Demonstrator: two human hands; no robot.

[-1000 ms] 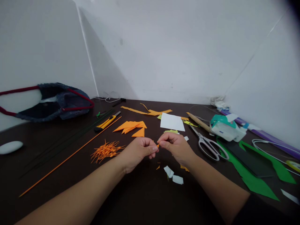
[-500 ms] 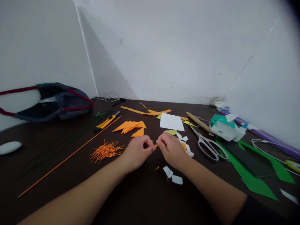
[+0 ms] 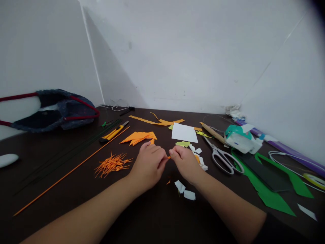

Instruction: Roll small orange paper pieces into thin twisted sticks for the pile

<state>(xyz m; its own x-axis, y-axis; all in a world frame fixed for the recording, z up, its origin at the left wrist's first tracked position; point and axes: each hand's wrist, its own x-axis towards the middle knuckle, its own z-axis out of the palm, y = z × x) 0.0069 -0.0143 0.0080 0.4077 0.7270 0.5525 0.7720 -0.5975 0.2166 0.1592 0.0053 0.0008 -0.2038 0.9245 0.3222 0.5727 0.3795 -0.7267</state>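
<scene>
My left hand (image 3: 149, 165) and my right hand (image 3: 186, 163) meet almost in front of me, above the dark table (image 3: 142, 217). Between them is a small orange paper piece (image 3: 169, 157), of which I see only a tiny part in the gap; its ends are covered by my fingers, so I cannot tell its full shape. The left hand is curled around one end, with its back turned to the camera, and its fingertips are hidden. The right hand pinches the other end with thumb and forefinger; its remaining fingers are folded out of sight.

Behind my left hand, the folded orange papers (image 3: 138, 137) are partly covered at their near corner. To the left lies a pile of thin orange twists (image 3: 113, 164), too tangled for counting. My right hand hides a part of the torn white scraps (image 3: 202, 163) beside it. The white sheet (image 3: 184, 132) covers some yellow-green paper, which shows only at its edge.

Farther right, the scissors (image 3: 223, 159) lie partly over the green paper (image 3: 275, 201). A dark flat object (image 3: 266, 173) rests on this paper, and I cannot make out what it is. At the left edge, a white rounded object (image 3: 8, 160) is cut off by the frame.
</scene>
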